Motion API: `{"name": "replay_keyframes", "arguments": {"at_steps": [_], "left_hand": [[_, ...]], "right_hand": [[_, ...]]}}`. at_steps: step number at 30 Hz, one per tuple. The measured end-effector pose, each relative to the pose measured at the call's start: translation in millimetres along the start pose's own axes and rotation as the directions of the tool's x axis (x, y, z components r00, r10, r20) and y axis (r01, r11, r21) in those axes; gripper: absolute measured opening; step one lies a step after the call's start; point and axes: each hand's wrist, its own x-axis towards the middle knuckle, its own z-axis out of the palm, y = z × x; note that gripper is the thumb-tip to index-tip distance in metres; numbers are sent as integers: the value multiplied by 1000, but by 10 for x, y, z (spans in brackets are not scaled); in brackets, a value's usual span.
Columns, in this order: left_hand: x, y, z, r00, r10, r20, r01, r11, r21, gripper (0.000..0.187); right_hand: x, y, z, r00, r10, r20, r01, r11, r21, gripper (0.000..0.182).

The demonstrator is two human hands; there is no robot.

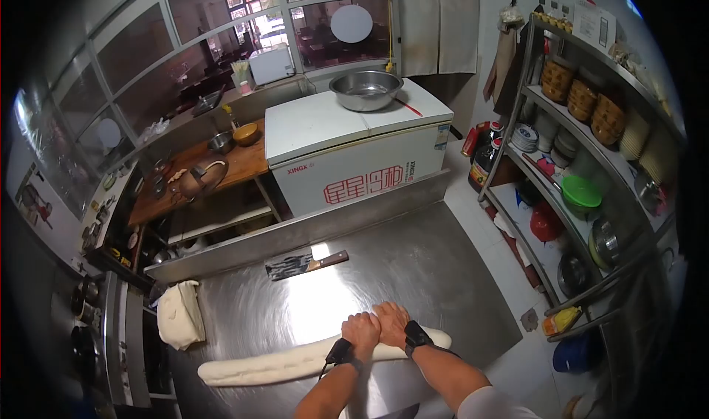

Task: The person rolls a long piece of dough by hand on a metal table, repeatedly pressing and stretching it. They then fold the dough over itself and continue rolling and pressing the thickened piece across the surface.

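A long pale roll of dough point(266, 367) lies across the steel worktop point(458, 260). My left hand point(361, 332) presses on it right of its middle, with fingers curled; whether it grips the dough is hidden. Beside it, touching, my right hand point(391, 323) rests on the dough nearer its right end, fingers spread forward. Both wrists wear black bands. A folded block of dough point(179, 316) sits at the worktop's left edge. Beyond the hands lies a scraper with a wooden handle point(329, 259), its dark blade pointing left.
Behind the worktop's raised steel rim point(310, 231) stands a white chest freezer point(354, 175) with a metal basin point(365, 90) on top. A wooden table point(244, 160) with bowls is at the back left. Shelves point(517, 157) with baskets and dishes stand on the right.
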Motion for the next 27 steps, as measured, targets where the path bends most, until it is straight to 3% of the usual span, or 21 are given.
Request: {"name": "replay_keyframes", "arguments": {"at_steps": [1,3,4,6,7,8,10,11,12,13,14,15,16,17,21,25,27], "left_hand": [[-49,11,-79,995,99,-9,-98,995,21,32],[-358,72,-275,993,118,-24,-119,992,-43,30],[-561,139,-373,984,169,-59,-175,978,-117,27],[-977,248,-415,968,223,-113,-245,940,-239,18],[-1189,331,-393,951,203,-234,-270,915,-300,19],[-1388,403,-448,937,219,-273,-297,911,-285,17],[-1391,446,-455,921,238,-309,-325,907,-270,14],[-1353,420,-428,908,290,-303,-362,906,-217,14],[-1394,381,-406,898,344,-275,-398,901,-173,15],[-1394,357,-315,913,349,-212,-384,911,-150,15],[-1253,355,-273,932,328,-157,-348,930,-122,16],[-1087,354,-216,948,300,-109,-310,947,-88,17],[-934,359,-193,958,275,-79,-279,959,-54,18],[-778,371,-177,967,249,-61,-251,968,-27,18],[-276,418,-66,979,185,-82,-187,982,-12,25],[-58,430,58,998,46,-44,-46,999,2,31],[60,457,93,997,13,-78,-11,1000,29,34]], "right_hand": [[-69,-40,-77,1000,-9,-6,9,1000,-2,27],[-362,-175,-281,908,48,416,5,992,-124,30],[-612,-282,-431,902,54,429,-5,993,-115,30],[-1125,-452,-772,967,-13,254,23,999,-38,23],[-1289,-472,-831,987,-41,153,43,999,-9,20],[-1481,-505,-755,987,-30,155,31,1000,-2,20],[-1732,-505,-587,994,-58,-90,59,998,6,16],[-1665,-432,-548,996,-40,-80,41,999,14,16],[-1583,-319,-474,992,-111,-54,105,990,-95,15],[-1555,-196,-395,986,-165,-4,161,968,-193,15],[-1384,-77,-332,981,-193,-5,190,969,-161,15],[-1160,2,-381,980,-164,110,176,978,-110,15],[-1088,206,-141,986,-159,41,159,987,20,16],[-868,156,-300,985,-119,125,120,993,-4,15],[-527,333,-228,974,-4,225,-13,997,75,15],[-265,386,-262,990,37,135,-62,981,183,10],[-211,456,-190,972,77,220,-109,985,135,24]]}}
